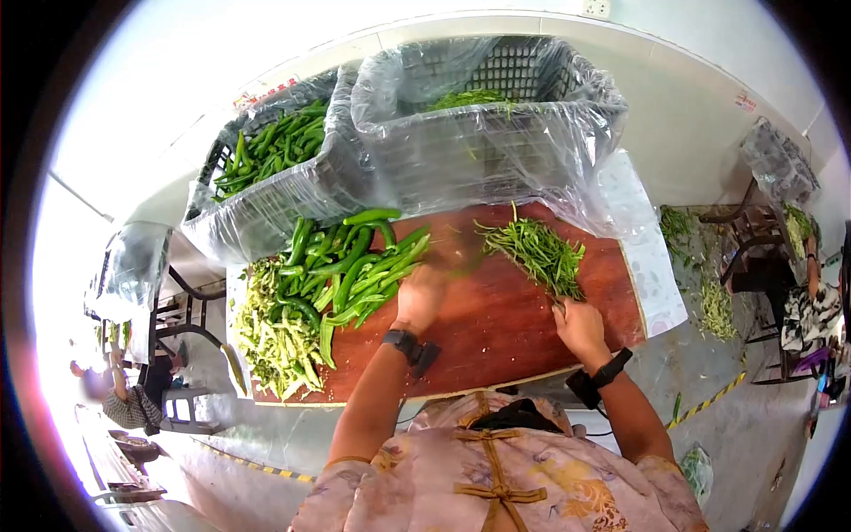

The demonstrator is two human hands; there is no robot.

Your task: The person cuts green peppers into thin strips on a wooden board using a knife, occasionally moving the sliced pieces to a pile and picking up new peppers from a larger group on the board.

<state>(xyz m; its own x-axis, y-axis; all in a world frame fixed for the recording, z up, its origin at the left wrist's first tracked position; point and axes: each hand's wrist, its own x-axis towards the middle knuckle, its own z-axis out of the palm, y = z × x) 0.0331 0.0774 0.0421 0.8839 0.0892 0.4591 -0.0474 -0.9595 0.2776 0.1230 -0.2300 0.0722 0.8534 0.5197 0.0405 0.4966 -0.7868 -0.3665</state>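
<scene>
On a red-brown cutting board lies a pile of whole green peppers, and my left hand rests at its right edge. The fingers are blurred, with a green smear just past them. My right hand is closed around a knife handle. The knife's thin blade runs up and left beneath a heap of sliced green pepper strips. Both wrists wear dark bands.
Behind the board stand two plastic-lined crates: the left crate holds whole peppers, the right crate some cut greens. Pale green trimmings cover the board's left end. Scraps litter the floor on the right. Other people sit far left and far right.
</scene>
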